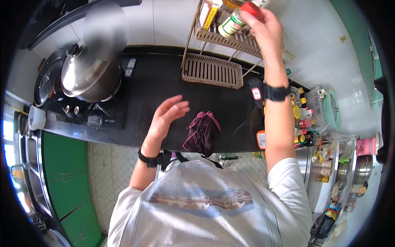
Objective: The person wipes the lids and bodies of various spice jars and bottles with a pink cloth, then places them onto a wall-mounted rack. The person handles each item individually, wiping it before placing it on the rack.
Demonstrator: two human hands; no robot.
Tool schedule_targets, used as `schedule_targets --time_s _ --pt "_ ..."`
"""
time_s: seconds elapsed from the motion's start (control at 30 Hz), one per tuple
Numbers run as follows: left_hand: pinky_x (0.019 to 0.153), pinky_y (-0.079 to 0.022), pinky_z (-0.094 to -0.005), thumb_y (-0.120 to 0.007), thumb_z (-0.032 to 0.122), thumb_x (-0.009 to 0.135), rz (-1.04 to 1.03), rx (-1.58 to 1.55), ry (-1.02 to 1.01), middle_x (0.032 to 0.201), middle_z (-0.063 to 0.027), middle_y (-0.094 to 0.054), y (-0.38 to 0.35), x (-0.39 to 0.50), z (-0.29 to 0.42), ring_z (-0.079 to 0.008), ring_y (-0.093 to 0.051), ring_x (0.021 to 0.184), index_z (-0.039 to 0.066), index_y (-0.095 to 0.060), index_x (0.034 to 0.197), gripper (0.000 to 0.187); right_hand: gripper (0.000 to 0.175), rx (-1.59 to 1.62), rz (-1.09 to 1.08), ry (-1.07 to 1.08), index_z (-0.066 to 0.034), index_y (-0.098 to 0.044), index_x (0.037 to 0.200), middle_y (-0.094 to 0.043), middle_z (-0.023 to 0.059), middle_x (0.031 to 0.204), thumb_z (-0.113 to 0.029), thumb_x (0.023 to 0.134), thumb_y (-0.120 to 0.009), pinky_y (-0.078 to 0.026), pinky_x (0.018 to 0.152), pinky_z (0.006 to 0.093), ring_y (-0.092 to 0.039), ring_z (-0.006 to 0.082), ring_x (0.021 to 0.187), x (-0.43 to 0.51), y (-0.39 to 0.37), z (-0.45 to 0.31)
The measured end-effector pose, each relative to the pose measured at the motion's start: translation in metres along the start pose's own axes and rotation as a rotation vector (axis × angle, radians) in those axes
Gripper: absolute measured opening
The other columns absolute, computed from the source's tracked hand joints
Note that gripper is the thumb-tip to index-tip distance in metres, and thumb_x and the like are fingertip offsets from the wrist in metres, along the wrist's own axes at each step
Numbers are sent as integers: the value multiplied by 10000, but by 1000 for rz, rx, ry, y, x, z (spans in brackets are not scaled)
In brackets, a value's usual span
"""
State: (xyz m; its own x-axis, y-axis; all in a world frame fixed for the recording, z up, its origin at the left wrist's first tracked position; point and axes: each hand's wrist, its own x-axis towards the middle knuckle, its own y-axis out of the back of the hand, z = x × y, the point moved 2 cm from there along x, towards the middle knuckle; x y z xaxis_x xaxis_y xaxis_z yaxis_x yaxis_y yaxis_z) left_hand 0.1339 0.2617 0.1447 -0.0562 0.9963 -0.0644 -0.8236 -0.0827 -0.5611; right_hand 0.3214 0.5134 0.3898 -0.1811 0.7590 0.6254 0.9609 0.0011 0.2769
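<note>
My right hand [267, 29] grips the red cap of a small seasoning jar [231, 25] with a green and white label. The jar is tilted over the upper tier of a brown plastic rack [228, 41], where a yellow and white box [209, 15] and other containers stand. Over the black countertop [154, 77] my left hand [169, 115] holds nothing, its fingers apart. A crumpled dark purple cloth [203, 132] lies to its right, at the counter's front edge. The slatted lower tier [213, 70] of the rack holds nothing that I can see.
A large lidded steel pot [92, 77] sits on the gas hob at the left, beside a glass lid [46, 83]. Bottles with yellow and red caps [304, 123] crowd the right end. A thin cable [236, 131] crosses the counter. Green cabinets [64, 173] stand at lower left.
</note>
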Motion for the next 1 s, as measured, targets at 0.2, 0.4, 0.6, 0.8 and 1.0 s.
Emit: schedule_targets --time_s 0.2,0.4,0.6,0.8,1.0 --pt "964 -539 -359 -558 155 1038 92 -13 89 1228 -162 -685 20 -16 -10 -263 -682 1105 1 -550 1373 369 448 -421 -115 -151 -47 -719 1166 -751 107 1050 -293 807 -821 -535 911 340 -707 209 960 47 -44 56" --pt "943 -551 -360 -556 151 1039 180 -26 100 1183 -147 -702 37 -30 -14 -258 -692 1079 1 -562 1362 356 521 -327 -204 -94 -55 -696 1249 -746 93 1084 -341 829 -811 -552 816 307 -693 156 947 47 -49 79" --pt "938 -553 -355 -567 168 1037 189 -9 135 1156 -129 -712 30 -23 -26 -244 -697 1060 7 -576 1350 351 443 -86 -87 -149 -37 -682 1249 -742 62 1086 -303 904 -760 -521 707 240 -681 102 905 7 -13 54" --pt "955 -549 -387 -536 185 1049 129 50 191 1168 -138 -704 12 -12 -44 -266 -689 1084 6 -562 1357 357 301 191 -208 -419 -22 -680 1195 -736 56 1040 -206 958 -670 -498 666 226 -649 86 802 -109 61 54" --pt "948 -553 -379 -552 158 1036 115 75 246 1149 -136 -707 -2 -9 -61 -260 -692 1066 11 -578 1331 330 266 243 -196 -759 -42 -679 1180 -741 40 1038 -193 961 -695 -497 663 205 -659 83 805 -253 138 69"
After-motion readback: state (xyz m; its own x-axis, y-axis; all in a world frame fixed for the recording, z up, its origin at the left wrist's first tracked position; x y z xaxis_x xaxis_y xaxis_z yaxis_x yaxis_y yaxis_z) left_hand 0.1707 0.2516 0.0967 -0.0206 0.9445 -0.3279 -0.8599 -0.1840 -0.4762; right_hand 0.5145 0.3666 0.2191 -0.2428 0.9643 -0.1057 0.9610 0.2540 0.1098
